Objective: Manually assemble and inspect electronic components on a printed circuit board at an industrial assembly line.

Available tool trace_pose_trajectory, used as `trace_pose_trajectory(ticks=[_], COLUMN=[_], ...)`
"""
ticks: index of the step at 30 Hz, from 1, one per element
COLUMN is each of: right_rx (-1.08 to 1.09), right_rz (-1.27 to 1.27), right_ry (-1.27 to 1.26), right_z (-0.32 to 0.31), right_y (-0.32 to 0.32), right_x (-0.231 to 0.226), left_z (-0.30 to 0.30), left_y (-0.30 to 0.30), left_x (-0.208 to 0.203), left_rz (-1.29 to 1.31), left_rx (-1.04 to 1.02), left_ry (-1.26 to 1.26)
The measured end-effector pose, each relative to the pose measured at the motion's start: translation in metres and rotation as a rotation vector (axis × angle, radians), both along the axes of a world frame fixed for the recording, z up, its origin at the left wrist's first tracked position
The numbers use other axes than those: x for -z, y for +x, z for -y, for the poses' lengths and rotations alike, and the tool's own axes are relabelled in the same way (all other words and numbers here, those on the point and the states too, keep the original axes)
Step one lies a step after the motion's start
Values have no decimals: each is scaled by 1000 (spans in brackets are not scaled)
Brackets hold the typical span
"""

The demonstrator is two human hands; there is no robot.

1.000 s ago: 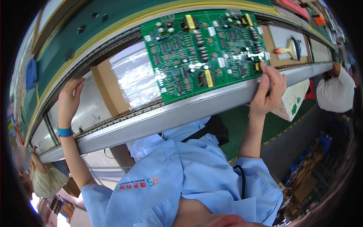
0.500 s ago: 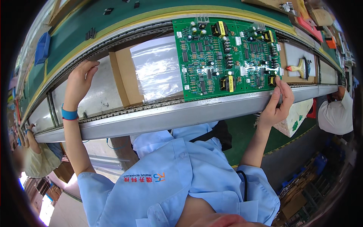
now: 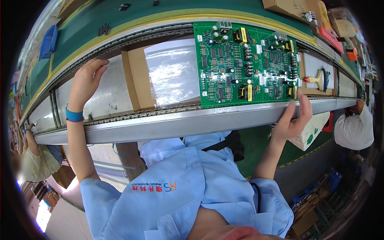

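A large green circuit board, crowded with capacitors, chips and yellow-banded transformers, lies across the two chain rails of a conveyor. My right hand is by its near right corner, thumb and fingers apart and nothing held. Its fingertips are close to the board's edge; whether they touch it I cannot tell. Left of the board, my left hand hovers over the conveyor with thumb and fingers parted, holding nothing. A blue band circles my left wrist.
Beneath the rails, a shallow cardboard box holds clear plastic bags. A brush lies right of the board. Beyond the far rail are a blue bin and small black components. Other people stand at both sides.
My right hand's fingers have spread and drawn slightly off the board's near right corner. My left hand has hardly moved. The whole view has shifted a little.
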State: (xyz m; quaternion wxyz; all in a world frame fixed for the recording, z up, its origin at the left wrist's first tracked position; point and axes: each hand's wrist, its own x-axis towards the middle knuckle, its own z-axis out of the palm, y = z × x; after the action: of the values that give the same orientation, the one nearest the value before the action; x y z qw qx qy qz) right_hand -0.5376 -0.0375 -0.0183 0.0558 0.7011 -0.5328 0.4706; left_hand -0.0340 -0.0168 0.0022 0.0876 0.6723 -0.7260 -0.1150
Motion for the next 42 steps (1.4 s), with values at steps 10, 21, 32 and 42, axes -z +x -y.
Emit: trace_pose_trajectory(ticks=[10,21,32,42], right_rx=[-738,-518,-470,-453], right_rz=[-144,-333,-284,-196], right_ry=[170,239,228,283], right_z=[-47,-44,-43,-43], right_y=[108,133,133,139], right_x=[-14,-28,-25,-26], left_z=[-2,-2,-1,-2], left_y=[9,11,15,18], left_x=[6,5,8,10], left_rz=[-18,-33,-33,-35], left_rx=[-48,-70,-73,-55], left_ry=[27,47,57,60])
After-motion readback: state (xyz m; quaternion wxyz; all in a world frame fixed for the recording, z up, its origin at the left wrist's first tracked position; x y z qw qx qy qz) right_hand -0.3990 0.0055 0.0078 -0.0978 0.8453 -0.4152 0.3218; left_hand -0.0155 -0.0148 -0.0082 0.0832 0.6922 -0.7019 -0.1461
